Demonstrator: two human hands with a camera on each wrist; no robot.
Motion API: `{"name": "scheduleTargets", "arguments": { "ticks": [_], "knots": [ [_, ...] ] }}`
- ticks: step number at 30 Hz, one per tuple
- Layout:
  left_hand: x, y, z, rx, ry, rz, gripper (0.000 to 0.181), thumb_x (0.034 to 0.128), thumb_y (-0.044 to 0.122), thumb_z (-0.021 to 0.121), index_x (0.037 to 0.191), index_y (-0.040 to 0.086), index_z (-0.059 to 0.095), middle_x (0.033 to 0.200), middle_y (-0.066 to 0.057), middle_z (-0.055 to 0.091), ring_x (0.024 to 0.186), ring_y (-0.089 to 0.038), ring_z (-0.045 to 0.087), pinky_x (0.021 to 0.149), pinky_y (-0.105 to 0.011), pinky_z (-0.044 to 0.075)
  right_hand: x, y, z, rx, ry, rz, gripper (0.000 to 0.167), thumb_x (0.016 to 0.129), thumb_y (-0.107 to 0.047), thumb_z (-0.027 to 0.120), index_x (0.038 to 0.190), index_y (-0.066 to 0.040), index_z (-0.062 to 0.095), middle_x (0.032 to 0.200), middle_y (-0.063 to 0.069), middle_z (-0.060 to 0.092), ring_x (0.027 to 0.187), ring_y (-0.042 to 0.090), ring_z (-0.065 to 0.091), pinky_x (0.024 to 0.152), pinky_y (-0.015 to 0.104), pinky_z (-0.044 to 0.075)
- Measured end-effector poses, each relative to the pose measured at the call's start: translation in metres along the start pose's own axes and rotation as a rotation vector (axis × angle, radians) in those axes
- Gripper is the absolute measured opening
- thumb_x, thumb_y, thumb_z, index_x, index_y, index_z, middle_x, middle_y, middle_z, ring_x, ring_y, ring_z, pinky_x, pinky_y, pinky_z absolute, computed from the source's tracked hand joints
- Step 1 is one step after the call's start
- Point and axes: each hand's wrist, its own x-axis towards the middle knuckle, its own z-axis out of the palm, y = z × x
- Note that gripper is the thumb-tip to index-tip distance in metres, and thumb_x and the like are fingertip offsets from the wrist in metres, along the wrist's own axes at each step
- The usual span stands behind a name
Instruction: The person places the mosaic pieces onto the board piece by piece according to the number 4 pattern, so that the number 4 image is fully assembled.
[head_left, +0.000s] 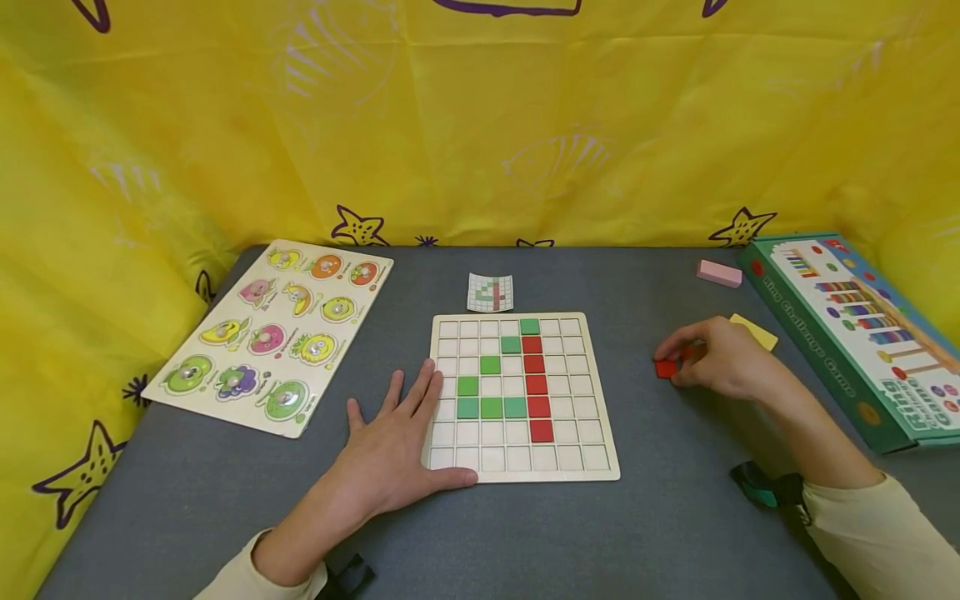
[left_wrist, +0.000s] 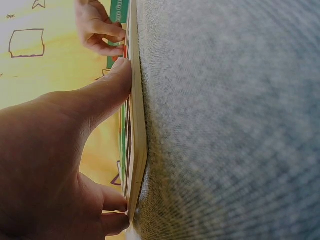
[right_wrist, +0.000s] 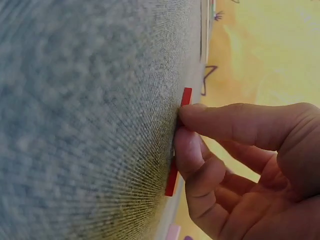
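A square wooden grid board lies flat in the middle, with green tiles in a stepped shape and a column of red tiles. My left hand rests spread along the board's lower left corner, its thumb at the front edge, as the left wrist view also shows. To the right of the board, my right hand is down at the table and pinches a loose red tile with thumb and fingertip. More red shows beside the fingertips in the right wrist view; the contact is partly hidden.
Behind the board lies a small pattern card. A fruit puzzle board is at the left. On the right are a green game box, a pink block and a yellow piece partly behind my hand. Yellow cloth hangs behind.
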Motion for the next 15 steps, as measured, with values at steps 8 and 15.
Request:
{"name": "scheduleTargets", "arguments": {
  "ticks": [8,15],
  "knots": [
    [0.0,0.0003,-0.0001,0.0,-0.002,-0.001,0.13,0.0727,0.086,0.07,0.168,0.015,0.018,0.177,0.0,0.006,0.161,-0.043,0.011,0.105,-0.092,0.008,0.0003,-0.0051,0.002,-0.032,-0.006,0.001,0.028,0.078,-0.002,0.084,0.105,-0.007,0.079,0.089,0.003,0.071,0.076,0.019,0.06,0.061,0.028,0.05],
    [0.0019,0.0004,0.0016,0.007,-0.006,-0.008,0.131,0.072,0.086,0.071,0.168,0.016,0.018,0.177,0.001,0.003,0.162,-0.042,0.009,0.106,-0.091,0.007,-0.0004,-0.0064,0.0026,-0.032,-0.008,0.003,0.029,0.079,-0.004,0.084,0.108,-0.006,0.079,0.092,0.005,0.071,0.079,0.019,0.06,0.062,0.028,0.05]
  ]
}}
